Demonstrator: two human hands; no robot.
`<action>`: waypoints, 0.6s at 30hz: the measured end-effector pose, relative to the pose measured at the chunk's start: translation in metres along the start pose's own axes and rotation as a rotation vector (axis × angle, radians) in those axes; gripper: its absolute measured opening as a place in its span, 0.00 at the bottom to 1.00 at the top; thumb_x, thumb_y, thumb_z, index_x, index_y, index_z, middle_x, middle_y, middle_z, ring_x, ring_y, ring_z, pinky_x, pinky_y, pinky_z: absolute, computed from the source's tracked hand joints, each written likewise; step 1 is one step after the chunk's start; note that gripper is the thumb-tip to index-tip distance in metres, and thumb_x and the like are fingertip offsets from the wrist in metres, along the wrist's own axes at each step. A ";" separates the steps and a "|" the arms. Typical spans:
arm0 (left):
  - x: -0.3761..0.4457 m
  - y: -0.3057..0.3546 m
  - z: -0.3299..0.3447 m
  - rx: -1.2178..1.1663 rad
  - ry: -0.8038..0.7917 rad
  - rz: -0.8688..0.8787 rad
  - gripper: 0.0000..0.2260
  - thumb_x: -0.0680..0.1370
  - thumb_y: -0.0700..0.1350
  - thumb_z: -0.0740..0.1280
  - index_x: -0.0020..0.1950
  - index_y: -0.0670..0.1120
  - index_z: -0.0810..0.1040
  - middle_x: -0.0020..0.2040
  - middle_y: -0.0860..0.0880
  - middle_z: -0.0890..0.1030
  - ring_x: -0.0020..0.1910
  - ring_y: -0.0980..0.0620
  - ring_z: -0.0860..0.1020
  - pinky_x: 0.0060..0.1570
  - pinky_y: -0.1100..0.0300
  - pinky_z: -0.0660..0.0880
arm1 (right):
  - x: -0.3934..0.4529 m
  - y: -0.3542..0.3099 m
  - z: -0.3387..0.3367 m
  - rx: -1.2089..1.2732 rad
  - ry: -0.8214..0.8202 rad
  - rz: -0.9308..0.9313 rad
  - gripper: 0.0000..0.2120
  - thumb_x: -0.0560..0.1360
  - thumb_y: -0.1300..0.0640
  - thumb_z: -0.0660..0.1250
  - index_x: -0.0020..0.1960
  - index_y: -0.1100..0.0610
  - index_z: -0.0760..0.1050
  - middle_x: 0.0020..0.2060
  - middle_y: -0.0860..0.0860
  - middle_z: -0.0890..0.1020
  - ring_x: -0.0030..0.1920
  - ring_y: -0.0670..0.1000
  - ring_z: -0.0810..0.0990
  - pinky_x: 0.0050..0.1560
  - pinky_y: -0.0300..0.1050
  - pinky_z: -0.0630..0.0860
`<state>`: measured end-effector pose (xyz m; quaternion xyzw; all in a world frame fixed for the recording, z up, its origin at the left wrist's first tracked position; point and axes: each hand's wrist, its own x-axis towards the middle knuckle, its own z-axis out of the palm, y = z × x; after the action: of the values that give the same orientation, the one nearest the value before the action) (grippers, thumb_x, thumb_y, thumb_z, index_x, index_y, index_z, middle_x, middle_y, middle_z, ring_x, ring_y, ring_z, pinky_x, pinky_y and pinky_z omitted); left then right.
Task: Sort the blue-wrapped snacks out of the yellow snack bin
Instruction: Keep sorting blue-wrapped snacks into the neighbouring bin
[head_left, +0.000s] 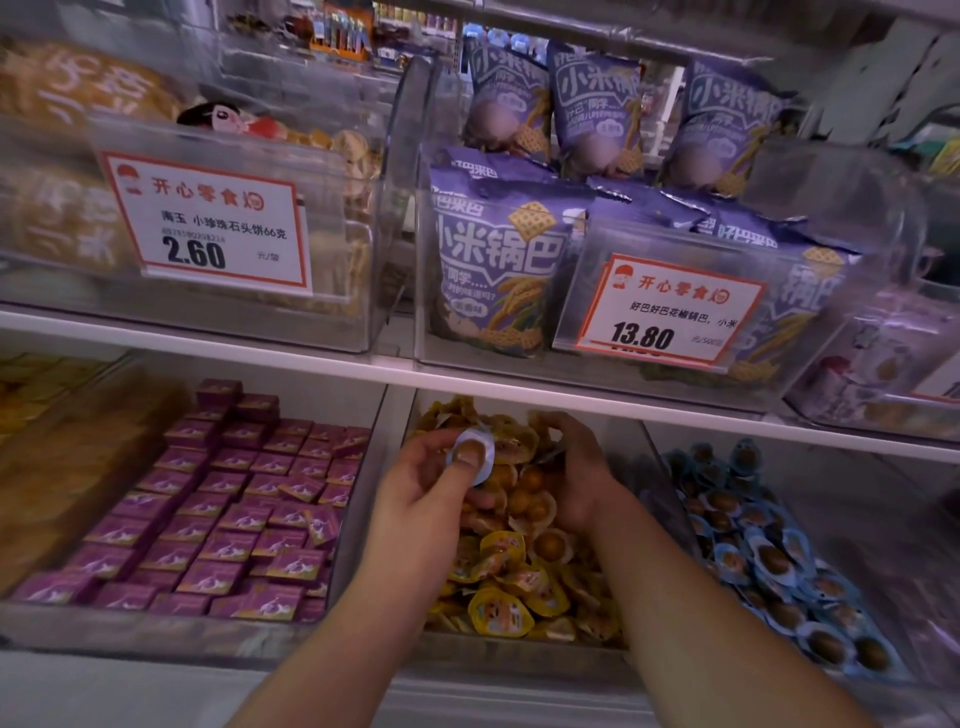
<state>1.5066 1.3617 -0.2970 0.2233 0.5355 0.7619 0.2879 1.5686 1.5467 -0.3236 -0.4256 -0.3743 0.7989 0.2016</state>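
blue-wrapped snack (474, 456) pinched in left hand (439, 475); right hand (569, 470) grips yellow snacks (519, 582) beneath "13.80" tag (667, 312).

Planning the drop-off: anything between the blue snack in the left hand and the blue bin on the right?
Yes. The right hand rests in the yellow snack bin, right of the left hand that pinches the blue-wrapped snack. The clear divider wall before the blue snack bin also stands between.
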 end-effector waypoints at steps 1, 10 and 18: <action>0.000 0.001 0.000 -0.020 0.009 0.005 0.04 0.79 0.43 0.68 0.53 0.50 0.79 0.40 0.53 0.85 0.31 0.55 0.82 0.27 0.66 0.74 | -0.006 -0.003 0.001 0.049 -0.034 -0.023 0.25 0.75 0.43 0.63 0.62 0.60 0.81 0.57 0.63 0.83 0.62 0.66 0.79 0.65 0.63 0.73; 0.001 -0.006 -0.002 -0.007 0.019 -0.007 0.04 0.79 0.44 0.69 0.53 0.52 0.79 0.41 0.51 0.84 0.32 0.53 0.81 0.29 0.62 0.76 | -0.084 -0.004 -0.008 -0.205 -0.110 -0.102 0.13 0.78 0.54 0.67 0.57 0.62 0.80 0.49 0.61 0.85 0.45 0.58 0.84 0.45 0.54 0.81; -0.008 -0.027 -0.007 0.628 -0.026 0.220 0.07 0.76 0.46 0.70 0.48 0.54 0.73 0.38 0.62 0.79 0.35 0.59 0.78 0.34 0.58 0.75 | -0.110 0.033 -0.043 -0.311 -0.062 -0.196 0.15 0.75 0.72 0.65 0.54 0.57 0.84 0.49 0.58 0.87 0.52 0.54 0.85 0.50 0.45 0.82</action>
<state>1.5135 1.3583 -0.3255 0.3674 0.7132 0.5831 0.1276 1.6657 1.4738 -0.3059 -0.3885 -0.5389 0.7206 0.1986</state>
